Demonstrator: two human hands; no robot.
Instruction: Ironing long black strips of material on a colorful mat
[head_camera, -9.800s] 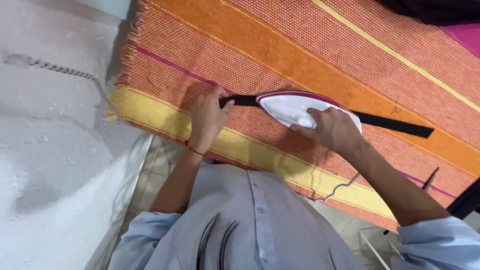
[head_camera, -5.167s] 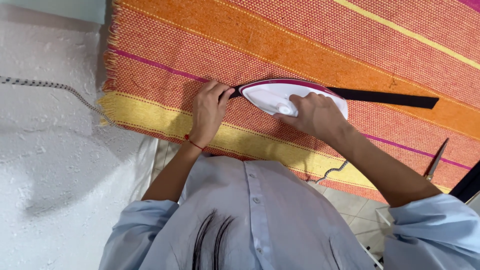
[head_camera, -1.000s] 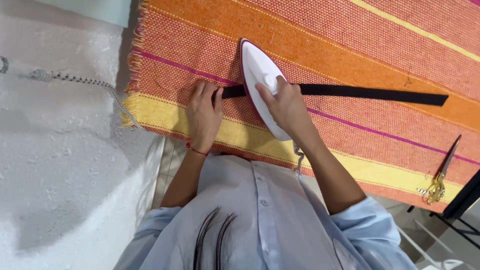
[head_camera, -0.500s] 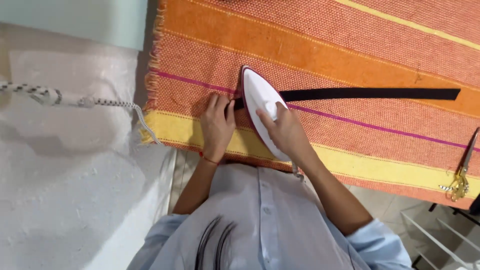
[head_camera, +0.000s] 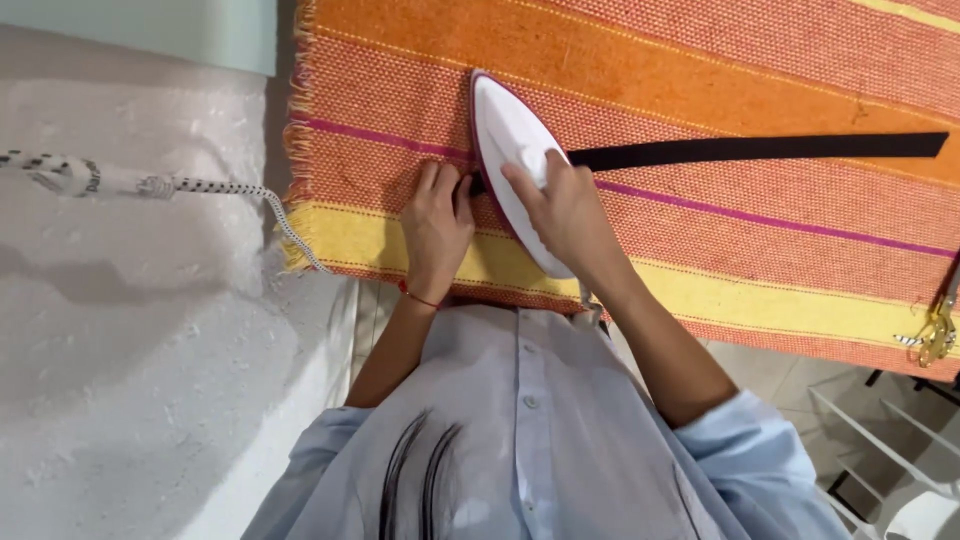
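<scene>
Light: we see bright, even daylight.
Shadows: soft, on the white wall (head_camera: 120, 330).
Focus: we find it sharp, edges slightly stretched.

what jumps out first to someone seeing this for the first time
The white iron under the right hand stands out at the centre, set against a bright orange, yellow and pink striped cloth that fills the upper right. A long black strip runs rightward from the iron, its near end pinned by the left hand. On the left, a speckled cord crosses a white surface.
</scene>
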